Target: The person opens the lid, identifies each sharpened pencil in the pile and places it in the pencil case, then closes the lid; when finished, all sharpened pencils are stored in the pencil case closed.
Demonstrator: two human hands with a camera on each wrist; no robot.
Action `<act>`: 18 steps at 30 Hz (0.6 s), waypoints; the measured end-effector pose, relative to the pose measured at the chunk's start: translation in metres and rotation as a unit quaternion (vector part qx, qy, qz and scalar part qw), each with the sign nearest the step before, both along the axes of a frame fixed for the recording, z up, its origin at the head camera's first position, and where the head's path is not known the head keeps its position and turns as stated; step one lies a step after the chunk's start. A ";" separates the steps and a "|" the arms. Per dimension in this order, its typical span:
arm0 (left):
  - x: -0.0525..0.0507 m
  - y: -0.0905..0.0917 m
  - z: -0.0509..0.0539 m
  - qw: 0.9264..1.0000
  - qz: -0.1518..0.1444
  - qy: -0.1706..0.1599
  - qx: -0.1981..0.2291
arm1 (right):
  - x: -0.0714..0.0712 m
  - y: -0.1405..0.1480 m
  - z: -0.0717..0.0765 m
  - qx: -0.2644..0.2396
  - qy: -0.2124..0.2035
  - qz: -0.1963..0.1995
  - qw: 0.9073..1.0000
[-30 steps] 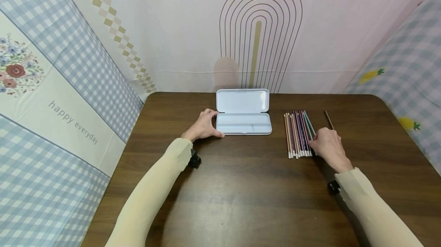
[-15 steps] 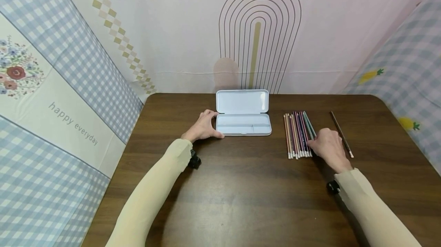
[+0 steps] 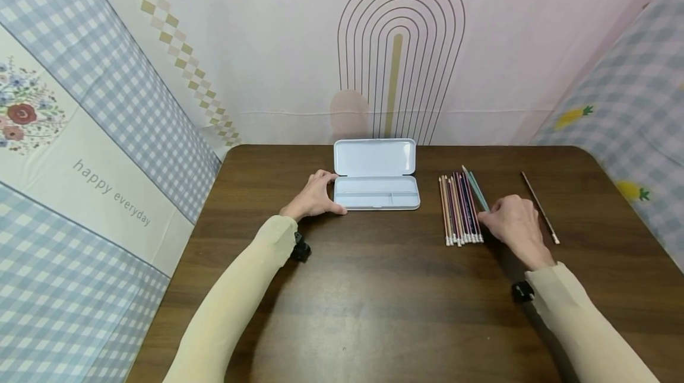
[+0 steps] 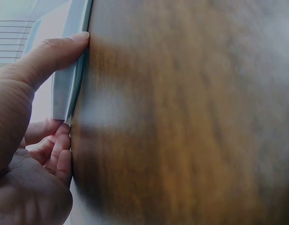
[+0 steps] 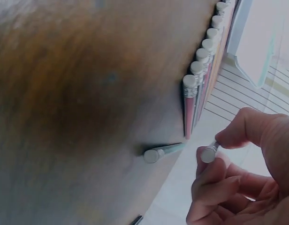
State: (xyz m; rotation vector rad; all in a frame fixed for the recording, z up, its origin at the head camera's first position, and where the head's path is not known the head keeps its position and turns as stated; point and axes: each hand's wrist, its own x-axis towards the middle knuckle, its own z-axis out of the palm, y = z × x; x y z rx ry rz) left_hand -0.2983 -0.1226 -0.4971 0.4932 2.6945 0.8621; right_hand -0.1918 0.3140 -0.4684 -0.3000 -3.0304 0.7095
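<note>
A pale blue pencil case (image 3: 376,201) stands with its lid raised near the back of the table, its tray bare and divided. My left hand (image 3: 316,194) holds its left end, thumb (image 4: 57,54) along the front edge and fingers at the side. To the right, my right hand (image 3: 514,224) pinches a pencil (image 5: 209,153) by its white eraser end, thumb against fingers; it is raised off the table. Another, greenish pencil (image 5: 165,152) lies below it. Left of this hand, a row of several pencils (image 3: 458,211) lies side by side, erasers toward me.
One brown pencil (image 3: 541,208) lies apart, right of my right hand. The wooden table (image 3: 395,300) ends at a printed cloth backdrop (image 3: 283,62) close behind the case. Checked cloth (image 3: 630,104) hangs at the right side.
The brown pencil came away from my right hand and lies farther right. That hand now lifts a teal pencil from the row's right end. My left hand keeps its place on the case.
</note>
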 end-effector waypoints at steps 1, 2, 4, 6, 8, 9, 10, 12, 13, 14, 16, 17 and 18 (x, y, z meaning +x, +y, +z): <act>0.000 0.000 0.000 1.000 0.000 0.001 -0.002 | 0.000 -0.001 0.000 -0.002 0.011 0.003 1.000; 0.000 0.000 0.000 1.000 0.001 0.002 -0.003 | 0.000 -0.001 0.000 -0.003 0.023 0.007 1.000; 0.001 0.000 0.000 1.000 0.001 0.004 -0.007 | 0.001 -0.003 0.000 -0.008 0.049 0.016 0.999; 0.001 0.000 0.000 1.000 0.001 0.003 -0.007 | 0.001 -0.004 0.000 -0.011 0.073 0.023 0.997; 0.001 0.000 -0.001 1.000 0.001 0.001 -0.004 | 0.002 -0.006 0.001 -0.014 0.090 0.031 0.995; 0.001 0.000 -0.001 1.000 0.001 0.000 -0.002 | 0.002 -0.008 0.001 -0.016 0.099 0.035 0.994; 0.001 0.000 -0.001 1.000 0.001 -0.001 -0.001 | 0.001 -0.009 0.002 -0.017 0.108 0.039 0.993; 0.000 0.000 -0.001 1.000 -0.001 -0.003 0.004 | 0.001 -0.012 0.004 -0.022 0.123 0.051 0.991; -0.001 -0.001 -0.005 1.000 -0.004 0.004 0.006 | 0.000 -0.013 0.004 -0.024 0.132 0.058 0.989; -0.002 -0.002 -0.004 1.000 -0.006 0.004 0.007 | -0.001 -0.014 0.005 -0.027 0.140 0.065 0.988; -0.002 -0.002 -0.004 1.000 -0.007 0.004 0.010 | -0.002 -0.018 0.007 -0.033 0.155 0.078 0.984; -0.002 -0.002 -0.004 1.000 -0.007 0.005 0.011 | -0.003 -0.019 0.007 -0.036 0.161 0.085 0.983; -0.005 -0.003 -0.007 1.000 -0.008 0.010 0.010 | -0.004 -0.021 0.008 -0.038 0.166 0.092 0.981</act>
